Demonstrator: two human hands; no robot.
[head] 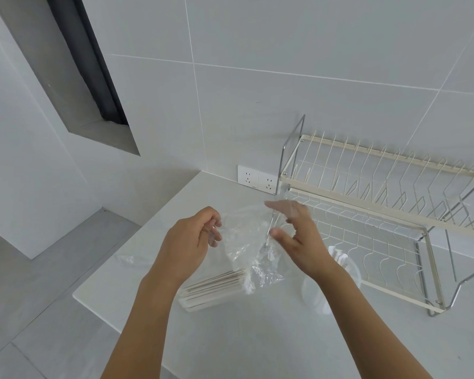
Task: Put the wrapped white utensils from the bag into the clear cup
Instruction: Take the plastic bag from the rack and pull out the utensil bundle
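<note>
— Left hand [188, 243], what is it doing?

— Fingers curled in, pinching the left edge of a clear plastic bag [244, 239] and holding it up above the counter [257, 337].

— And the right hand [298, 239]?

— At three o'clock from the bag, fingers spread apart, thumb [281, 233] low and forefinger stretched out on top. It touches the bag's right edge, and part of the hand sits behind the film, but whether it truly grips the plastic I cannot tell.

— Where are the wrapped utensils?

— A few white ones stand in the clear cup [340, 280], at about four o'clock from the bag, their tops [338, 255] poking out just past the right wrist. The forearm crosses in front of the cup and hides much of it. Inside the bag I can make out only crumpled film; whether any utensil is left in it, I cannot say.

— Anything under the bag?

— A flat pack of wooden sticks [216, 289] with white ends lies on the counter at six o'clock from the bag, just beside the left forearm.

— And behind?

— A cream wire dish rack [381, 203] stands at two o'clock, near the cup. A double wall socket [257, 178] sits on the tiled wall at twelve o'clock, just left of the rack.
</note>
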